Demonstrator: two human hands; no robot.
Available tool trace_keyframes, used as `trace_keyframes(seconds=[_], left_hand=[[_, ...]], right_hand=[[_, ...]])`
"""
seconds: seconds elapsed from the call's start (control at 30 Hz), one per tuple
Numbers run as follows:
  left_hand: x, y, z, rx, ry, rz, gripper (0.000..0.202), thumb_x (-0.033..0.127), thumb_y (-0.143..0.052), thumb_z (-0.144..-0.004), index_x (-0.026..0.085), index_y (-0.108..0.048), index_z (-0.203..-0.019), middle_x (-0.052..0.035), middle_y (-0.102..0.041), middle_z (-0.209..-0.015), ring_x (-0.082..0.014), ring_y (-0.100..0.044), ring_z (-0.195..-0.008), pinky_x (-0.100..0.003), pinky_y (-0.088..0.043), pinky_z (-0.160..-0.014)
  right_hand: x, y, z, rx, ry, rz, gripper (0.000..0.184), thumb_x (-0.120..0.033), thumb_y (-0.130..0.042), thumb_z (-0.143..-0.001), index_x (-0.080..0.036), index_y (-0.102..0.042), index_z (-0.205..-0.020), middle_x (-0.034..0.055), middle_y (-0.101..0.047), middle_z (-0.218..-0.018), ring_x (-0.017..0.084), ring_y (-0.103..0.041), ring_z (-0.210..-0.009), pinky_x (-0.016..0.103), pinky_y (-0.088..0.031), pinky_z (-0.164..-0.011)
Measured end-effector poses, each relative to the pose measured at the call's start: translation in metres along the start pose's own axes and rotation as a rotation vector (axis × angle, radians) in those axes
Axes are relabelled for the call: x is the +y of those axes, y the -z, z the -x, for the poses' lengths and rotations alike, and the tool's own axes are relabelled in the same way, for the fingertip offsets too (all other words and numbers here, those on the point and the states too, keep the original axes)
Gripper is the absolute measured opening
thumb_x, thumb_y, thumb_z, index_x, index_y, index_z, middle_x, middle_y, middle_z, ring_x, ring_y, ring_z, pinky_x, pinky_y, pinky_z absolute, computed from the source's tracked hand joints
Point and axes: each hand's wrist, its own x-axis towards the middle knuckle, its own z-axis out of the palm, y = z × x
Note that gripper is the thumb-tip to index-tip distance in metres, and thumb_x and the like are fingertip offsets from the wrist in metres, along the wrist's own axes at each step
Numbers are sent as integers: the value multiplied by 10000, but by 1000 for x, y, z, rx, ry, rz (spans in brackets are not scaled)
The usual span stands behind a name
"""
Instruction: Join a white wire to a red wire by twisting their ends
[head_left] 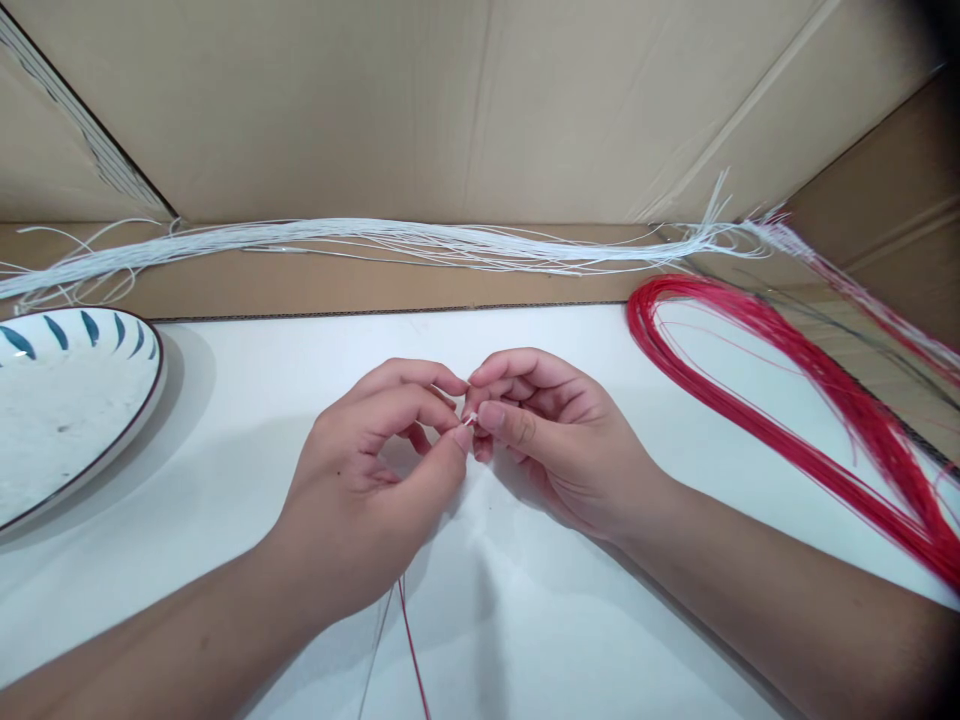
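My left hand (375, 470) and my right hand (551, 430) meet fingertip to fingertip over the middle of the white table (300, 380). Both are closed in a pinch on the ends of thin strings at the spot where the thumbs touch. A red string (412, 650) and a pale white string (375, 640) hang down from under my left hand toward the near edge. What the fingertips do with the string ends is too small to make out.
A bundle of red strings (787, 400) loops on the right side of the table. A long bundle of white strings (420, 240) lies along the cardboard ledge at the back. A white plate with blue marks (67, 400) sits at the left. Cardboard walls (450, 100) enclose the back and right.
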Motion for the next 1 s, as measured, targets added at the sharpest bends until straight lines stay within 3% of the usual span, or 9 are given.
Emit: trace_keyframes(seconds=[0.2,0.47,0.67,1.0], left_hand=[[-1,0,0,-14,3,32,176,156,-656,-819,271,-706,-695,7,-640,-1010,-152,-665,-935,-150,-519,-551],[-3,-2,-2,-53,20,-10,163,175,-649,-834,265,-707,-710,3,-648,-1066,-161,-661,-980,-187,-551,-634],[0,-1,-2,-70,126,30,132,300,-681,-853,302,-743,-737,22,-659,-1113,-180,-669,-1033,-254,-574,-801],[-5,-1,-3,-56,61,-8,148,266,-666,-874,329,-754,-774,41,-666,-1081,-136,-659,-993,-236,-538,-800]], right_hand=[[2,0,1,2,43,33,127,-183,-800,-790,-212,-718,-883,-11,-679,-783,93,-624,-642,230,-559,-622],[-1,-3,7,52,166,273,133,-113,-739,-820,-219,-724,-899,7,-689,-846,111,-657,-722,238,-564,-680],[2,1,4,114,208,237,156,-95,-739,-804,-204,-699,-909,-21,-667,-760,95,-646,-643,210,-571,-609],[3,2,4,69,179,224,199,-91,-722,-816,-193,-662,-976,-17,-649,-792,85,-621,-662,205,-555,-631]])
